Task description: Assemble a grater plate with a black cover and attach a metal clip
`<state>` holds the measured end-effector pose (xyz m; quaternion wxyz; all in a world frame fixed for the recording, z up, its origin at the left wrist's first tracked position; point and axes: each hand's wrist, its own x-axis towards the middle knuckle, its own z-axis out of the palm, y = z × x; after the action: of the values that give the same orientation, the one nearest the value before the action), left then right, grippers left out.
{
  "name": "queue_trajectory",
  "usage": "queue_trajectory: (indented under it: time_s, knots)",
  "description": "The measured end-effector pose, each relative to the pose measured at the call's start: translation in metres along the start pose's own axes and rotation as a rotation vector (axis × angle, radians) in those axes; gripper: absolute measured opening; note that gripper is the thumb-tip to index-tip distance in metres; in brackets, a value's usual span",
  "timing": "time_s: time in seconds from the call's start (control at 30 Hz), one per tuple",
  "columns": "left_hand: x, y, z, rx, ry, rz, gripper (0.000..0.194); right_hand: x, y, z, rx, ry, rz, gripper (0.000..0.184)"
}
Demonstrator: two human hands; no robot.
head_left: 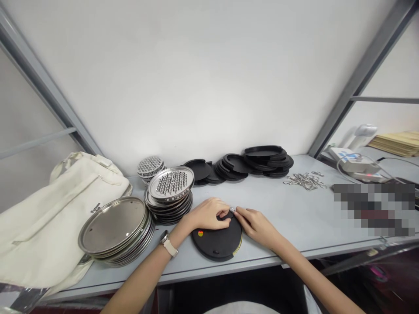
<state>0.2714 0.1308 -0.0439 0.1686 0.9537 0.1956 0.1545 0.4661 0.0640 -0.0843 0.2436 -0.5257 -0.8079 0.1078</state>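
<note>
A black round disc (pixel 218 244) with a small coloured sticker lies near the table's front edge. My left hand (pixel 211 213), a watch on its wrist, rests over the disc's far part, fingers curled and thumb on its surface, gripping it. At the far right rim, my right hand (pixel 257 224) pinches a small silver metal clip (pixel 232 210), partly covered by the fingertips. Left of my left hand stand a stack of round metal grater plates (pixel 172 185) and a stack of plain round metal plates (pixel 113 224).
Along the wall lie stacked black discs (pixel 266 159) and smaller perforated plates (pixel 150 165). Loose metal clips (pixel 306 180) are piled to the right. A cream canvas bag (pixel 65 209) covers the left end of the table (pixel 278 205). Cables and a white power strip (pixel 355 161) are at far right.
</note>
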Motion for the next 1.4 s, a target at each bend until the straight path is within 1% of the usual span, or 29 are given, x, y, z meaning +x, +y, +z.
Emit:
queue_trajectory:
  time_s: [0.23,0.4,0.67,0.83,0.93,1.13,1.4]
  knots:
    - [0.002,0.0,0.006,0.053,0.033,-0.025,0.027,0.001,0.003,0.0,0.004,-0.019,0.017,0.028]
    - [0.003,0.001,0.012,0.106,0.069,-0.033,0.027,0.003,0.002,-0.002,0.096,-0.068,0.031,0.031]
    - [0.005,0.0,0.012,0.111,0.061,-0.025,0.027,0.008,0.004,-0.01,0.199,-0.129,0.026,0.036]
    - [0.006,-0.002,0.013,0.101,0.058,-0.013,0.029,0.014,0.006,-0.018,0.218,-0.194,-0.025,0.035]
    - [0.006,-0.003,0.014,0.098,0.052,-0.024,0.028,0.016,0.006,-0.021,0.218,-0.217,-0.031,0.037]
    - [0.007,-0.004,0.015,0.086,0.032,-0.04,0.026,0.015,0.007,-0.021,0.245,-0.231,-0.027,0.037]
    - [0.006,-0.004,0.014,0.044,0.062,-0.045,0.03,0.014,0.006,-0.022,0.275,-0.226,-0.024,0.036]
